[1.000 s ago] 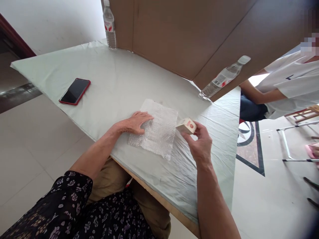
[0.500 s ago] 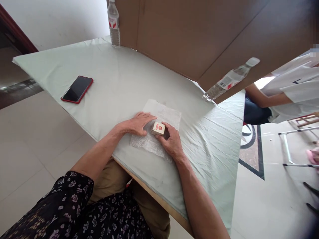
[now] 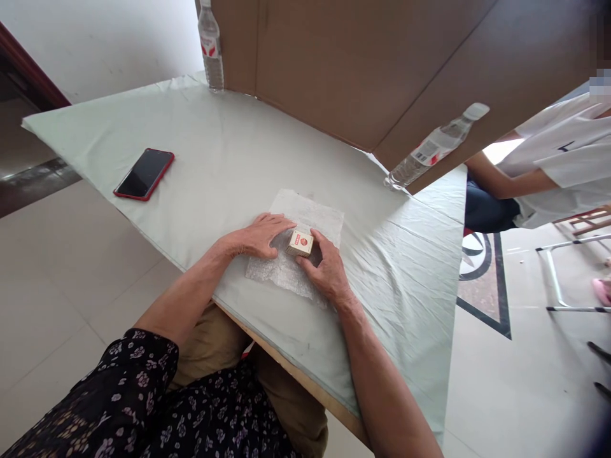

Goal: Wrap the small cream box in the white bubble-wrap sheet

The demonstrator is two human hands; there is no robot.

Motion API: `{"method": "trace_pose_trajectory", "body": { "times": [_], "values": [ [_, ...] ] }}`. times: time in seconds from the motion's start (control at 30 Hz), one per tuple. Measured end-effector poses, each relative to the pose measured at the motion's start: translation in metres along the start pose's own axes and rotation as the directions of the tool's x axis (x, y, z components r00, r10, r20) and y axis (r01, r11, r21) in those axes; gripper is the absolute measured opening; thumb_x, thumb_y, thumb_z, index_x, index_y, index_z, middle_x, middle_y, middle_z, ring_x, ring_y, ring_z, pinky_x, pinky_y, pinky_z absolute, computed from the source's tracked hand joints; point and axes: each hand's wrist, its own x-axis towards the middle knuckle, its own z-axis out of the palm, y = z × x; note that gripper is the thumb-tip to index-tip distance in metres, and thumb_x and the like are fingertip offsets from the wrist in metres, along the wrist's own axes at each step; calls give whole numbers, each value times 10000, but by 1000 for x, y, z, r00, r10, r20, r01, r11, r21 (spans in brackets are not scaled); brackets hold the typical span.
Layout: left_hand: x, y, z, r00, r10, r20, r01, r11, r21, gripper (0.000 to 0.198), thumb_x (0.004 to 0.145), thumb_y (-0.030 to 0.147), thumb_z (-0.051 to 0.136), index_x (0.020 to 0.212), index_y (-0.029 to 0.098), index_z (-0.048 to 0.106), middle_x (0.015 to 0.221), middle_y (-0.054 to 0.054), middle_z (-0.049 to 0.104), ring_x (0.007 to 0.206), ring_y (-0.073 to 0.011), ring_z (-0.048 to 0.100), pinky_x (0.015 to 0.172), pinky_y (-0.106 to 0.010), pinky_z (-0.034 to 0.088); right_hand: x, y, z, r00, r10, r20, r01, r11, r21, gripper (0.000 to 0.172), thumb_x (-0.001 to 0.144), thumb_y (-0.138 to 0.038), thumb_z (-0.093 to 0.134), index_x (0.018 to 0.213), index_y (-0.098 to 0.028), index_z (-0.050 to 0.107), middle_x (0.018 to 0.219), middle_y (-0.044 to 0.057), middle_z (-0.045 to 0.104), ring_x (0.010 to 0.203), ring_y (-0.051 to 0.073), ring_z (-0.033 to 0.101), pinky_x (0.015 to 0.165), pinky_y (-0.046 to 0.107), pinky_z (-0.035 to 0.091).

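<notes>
A small cream-coloured box [image 3: 300, 243] with red print sits on a sheet of clear bubble wrap [image 3: 281, 273]. My right hand [image 3: 327, 264] curls round the box's right side, thumb at its near edge and index finger at its far corner. To the left of the box, my left hand [image 3: 262, 236] rests on the wrap with fingers stretched out and thumb apart, holding nothing. Its fingertips come close to the box. Under and around the hands, the wrap lies spread and slightly wrinkled.
A phone in a red case [image 3: 144, 174] lies on the pale green tablecloth [image 3: 214, 152]. A tall brown cardboard panel [image 3: 324, 70] stands behind, with one water bottle [image 3: 210, 51] at its left and another bottle [image 3: 434, 149] at its right. A person in a white shirt [image 3: 568, 165] sits beyond.
The whole view has shifted slightly. My right hand's grip looks a little looser round the small box; my left hand stays outstretched on the wrap.
</notes>
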Motion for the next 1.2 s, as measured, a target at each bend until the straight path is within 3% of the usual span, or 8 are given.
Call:
{"method": "trace_pose_trajectory", "body": {
  "times": [0.17,0.37,0.47,0.57,0.67,0.83,1.0,1.2],
  "values": [
    [1,7,-4,1000,-26,9,27,1000,-9,778,693,223,556,1458,217,416,1509,-93,484,1453,-329,350,1224,-507,223,-20,-23,-30,996,-79,-32,77,996,-43,482,882,-420,644,1328,-258,556,1317,110,663,1230,309,604,1033,513,461],
    [1,16,-7,993,-112,-24,111,993,-31,766,706,189,529,1465,137,444,1503,-141,495,1439,-339,383,1219,-493,256,-59,-49,-29,921,-330,208,381,874,-301,326,855,-279,708,1162,-186,651,1250,136,695,1136,311,624,958,476,455],
    [1,19,-7,985,-148,-83,143,988,-65,732,712,177,535,1441,131,488,1479,-140,529,1426,-329,413,1214,-484,282,-63,-49,-16,916,-383,125,397,812,-427,123,900,-146,613,989,-191,684,1127,102,745,1021,260,648,943,440,442],
    [2,21,-9,974,-150,-168,123,979,-163,620,747,219,566,1366,198,569,1443,-94,578,1408,-304,446,1202,-480,314,-53,-50,-14,908,-419,24,384,807,-449,150,920,-103,566,889,-206,671,1051,64,768,937,221,663,928,407,431],
    [-1,24,-13,963,-132,-235,47,941,-334,455,816,385,609,1231,207,660,1390,-91,621,1382,-296,481,1191,-475,331,-38,-53,-21,916,-397,-47,340,835,-433,123,922,-130,581,862,-208,655,1039,56,775,901,212,677,890,391,427],
    [-7,28,-21,970,-109,-218,-33,827,-562,446,834,579,620,1025,191,730,1335,-117,650,1303,-300,560,1122,-452,400,-8,-43,-29,938,-316,-141,255,907,-336,85,928,-206,589,863,-211,644,1033,64,774,949,218,707,862,373,431],
    [-4,30,-19,958,-132,-256,-9,874,-485,382,731,478,757,978,191,711,1242,-97,700,1202,-283,619,1055,-407,442,15,-29,-28,989,-93,-112,79,989,-121,132,908,-313,582,821,-228,635,1075,78,764,999,247,707,869,396,463],
    [6,37,-3,908,-271,-320,76,857,-510,129,807,305,656,796,177,667,1089,-65,752,1064,-222,685,905,-315,495,22,-25,-23,994,90,-55,-83,989,120,164,854,-378,622,781,-233,646,1039,63,770,971,244,708,858,378,489]
  ]
}}
